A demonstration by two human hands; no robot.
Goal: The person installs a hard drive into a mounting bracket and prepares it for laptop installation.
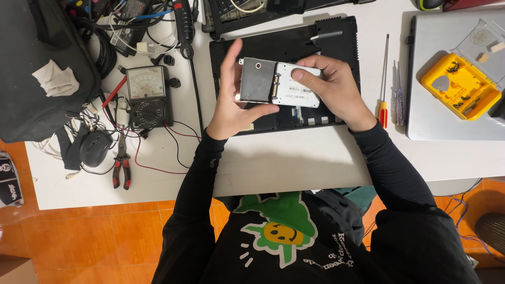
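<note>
Grey metal and white labelling meet between a person's two hands above a white worktable [294, 158]. The left hand [231, 105] clasps a dark grey drive caddy [256, 80] by its left edge, thumb beneath and fingers raised along the side. The right hand [336, 87] pinches a slim silver solid-state drive [297, 87], whose white rectangular label faces up, with the thumb pressed on its top right corner. Drive and caddy touch, held just above an open black laptop base [336, 37]. To the left lie an analogue multimeter [148, 94] with red leads, a black mouse [94, 148] and red-handled pliers [122, 167]. To the right, screwdrivers [385, 79] rest beside a closed silver laptop [452, 73], which bears a yellow parts tray [460, 87] with a clear lid.
</note>
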